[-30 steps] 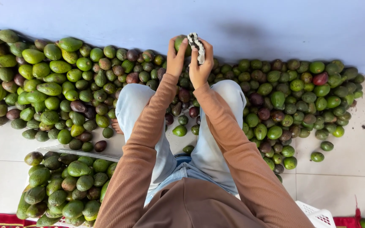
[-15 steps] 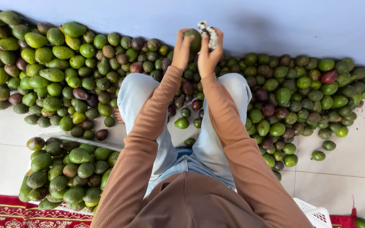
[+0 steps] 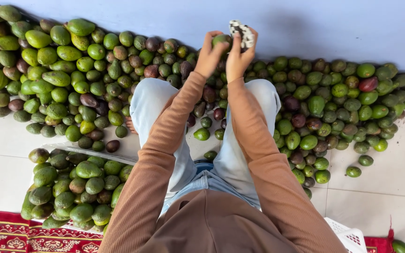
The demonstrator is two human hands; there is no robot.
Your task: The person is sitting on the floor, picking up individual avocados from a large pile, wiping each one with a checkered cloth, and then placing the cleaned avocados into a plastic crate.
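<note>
Overhead view of a seated person sorting fruit on a floor of pale square tiles, bounded at the top by a light blue wall. At lower left, a red patterned rug lies along the bottom edge. Just above it, a shallow white crate, visible only by its rim, holds a heap of green avocados. Above the crate, a large avocado pile, mostly green with some dark purple fruit, spreads along the wall and runs on behind the person's knees in light blue jeans.

At centre, both arms in brown ribbed sleeves reach forward and up. The left hand has its fingers curled and closed around a green avocado, which is held raised in front of the wall, above the pile. The right hand, touching the left, has its fingers closed around a small black-and-white chequered object, pressed against the avocado; its exact kind cannot be told.

To the right, the pile continues as a second spread of avocados, with a few stray fruit on bare tile at its lower margin. At lower right, the corner of a white lattice basket shows beside the person's elbow, and one green avocado lies at the frame's edge.
</note>
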